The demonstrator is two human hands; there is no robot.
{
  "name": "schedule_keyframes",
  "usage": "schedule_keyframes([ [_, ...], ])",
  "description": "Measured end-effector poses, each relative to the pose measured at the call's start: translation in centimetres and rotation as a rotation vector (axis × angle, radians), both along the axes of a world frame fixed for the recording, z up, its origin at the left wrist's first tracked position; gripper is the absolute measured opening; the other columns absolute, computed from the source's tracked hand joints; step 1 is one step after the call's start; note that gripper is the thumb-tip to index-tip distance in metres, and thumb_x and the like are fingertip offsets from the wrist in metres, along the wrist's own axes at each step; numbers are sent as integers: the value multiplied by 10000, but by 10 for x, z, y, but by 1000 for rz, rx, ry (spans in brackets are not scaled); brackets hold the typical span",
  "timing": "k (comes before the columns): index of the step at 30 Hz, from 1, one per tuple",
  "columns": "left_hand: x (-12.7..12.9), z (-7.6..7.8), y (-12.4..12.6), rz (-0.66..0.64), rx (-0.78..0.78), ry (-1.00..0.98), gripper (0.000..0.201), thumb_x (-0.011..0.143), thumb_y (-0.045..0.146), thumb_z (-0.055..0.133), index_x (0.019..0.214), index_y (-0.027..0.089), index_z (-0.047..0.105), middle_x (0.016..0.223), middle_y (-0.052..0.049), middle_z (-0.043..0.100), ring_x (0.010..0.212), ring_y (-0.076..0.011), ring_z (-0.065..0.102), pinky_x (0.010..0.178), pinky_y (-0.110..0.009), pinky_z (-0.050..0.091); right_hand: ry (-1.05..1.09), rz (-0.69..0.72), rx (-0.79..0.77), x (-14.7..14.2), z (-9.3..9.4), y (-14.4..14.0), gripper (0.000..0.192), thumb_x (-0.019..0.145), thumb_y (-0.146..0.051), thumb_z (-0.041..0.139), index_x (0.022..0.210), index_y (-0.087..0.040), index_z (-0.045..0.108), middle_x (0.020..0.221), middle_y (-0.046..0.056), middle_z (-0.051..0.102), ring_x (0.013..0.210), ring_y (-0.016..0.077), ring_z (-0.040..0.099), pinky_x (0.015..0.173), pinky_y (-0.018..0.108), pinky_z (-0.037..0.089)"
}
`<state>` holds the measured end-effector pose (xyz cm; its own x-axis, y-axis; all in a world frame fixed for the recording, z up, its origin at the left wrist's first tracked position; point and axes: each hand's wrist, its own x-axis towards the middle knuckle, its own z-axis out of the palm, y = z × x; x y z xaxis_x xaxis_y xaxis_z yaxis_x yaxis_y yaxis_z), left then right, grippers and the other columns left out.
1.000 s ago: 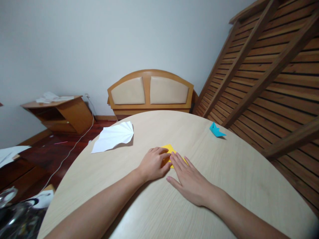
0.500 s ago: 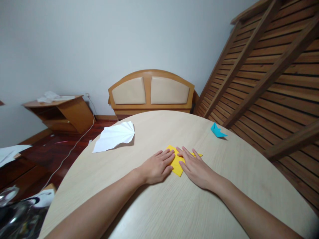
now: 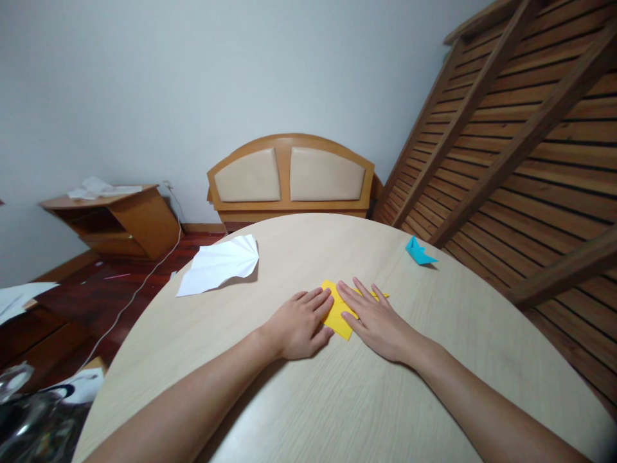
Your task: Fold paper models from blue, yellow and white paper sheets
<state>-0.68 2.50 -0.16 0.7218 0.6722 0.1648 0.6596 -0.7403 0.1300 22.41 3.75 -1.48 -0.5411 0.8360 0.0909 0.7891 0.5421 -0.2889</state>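
A folded piece of yellow paper (image 3: 340, 319) lies on the round table (image 3: 308, 411) between my two hands. My left hand (image 3: 303, 323) rests flat at its left edge, fingers stretched out and touching it. From the right, my right hand (image 3: 373, 319) lies over the paper with its fingers spread, covering part of it. A narrow yellow tip pokes out beyond the right fingers. How the covered part is folded cannot be seen.
A small blue folded-paper boat (image 3: 420, 252) sits at the table's far right. White creased paper (image 3: 219, 263) lies at the far left. Beyond the table stand a padded headboard (image 3: 292, 173), a wooden cabinet (image 3: 130, 222) and a leaning slatted wooden frame (image 3: 520, 161).
My left hand has slid slightly left, toward the paper's edge. My right hand has shifted a little left, its fingers flatter over the yellow paper. The view has moved slightly.
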Motion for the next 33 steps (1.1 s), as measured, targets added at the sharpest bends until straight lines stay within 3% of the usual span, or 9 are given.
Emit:
schedule_keyframes([
  [7,-6,0,7,58,6,-59,609,941,429,525,1467,130,453,1528,-183,452,1419,-329,430,1141,-554,351,64,170,-9,10,6,-2,764,945,-623,504,1579,-269,264,1634,90,265,1518,324,202,1225,602,125],
  [12,-9,3,10,40,2,-88,597,913,412,559,1447,158,473,1508,-171,484,1399,-334,456,1146,-591,332,107,162,-13,10,6,1,676,962,-586,510,1545,-282,351,1587,82,379,1502,321,259,1210,607,192],
  [16,-8,6,11,-1,37,-148,448,882,347,610,1296,177,604,1457,-165,545,1318,-307,550,1113,-514,418,137,206,5,7,10,5,423,1031,-460,435,1415,-330,557,1508,49,508,1458,283,374,1194,588,258],
  [19,-7,7,13,-19,74,-178,301,886,335,620,1141,190,689,1397,-142,602,1220,-291,627,1049,-450,492,198,222,22,5,13,7,356,1050,-383,409,1270,-328,683,1401,49,620,1379,266,495,1159,579,332],
  [25,-7,1,17,15,122,-205,226,937,209,546,1104,196,698,1043,-74,772,910,-224,742,826,-352,586,376,183,93,2,19,4,355,1049,-285,388,1231,-292,694,1220,46,739,1192,230,657,1095,533,427],
  [29,-10,-1,19,79,233,-282,218,956,169,514,1068,195,699,926,-54,781,748,-190,740,690,-296,577,427,191,198,6,28,2,263,998,-352,516,1172,-256,689,1167,60,751,1101,238,682,1020,467,480],
  [33,-9,-1,18,16,327,-424,211,971,155,495,1078,180,675,897,-47,780,703,-174,731,642,-277,562,461,227,359,8,34,0,261,956,-412,586,1106,-213,663,1061,79,753,989,249,684,902,436,507],
])
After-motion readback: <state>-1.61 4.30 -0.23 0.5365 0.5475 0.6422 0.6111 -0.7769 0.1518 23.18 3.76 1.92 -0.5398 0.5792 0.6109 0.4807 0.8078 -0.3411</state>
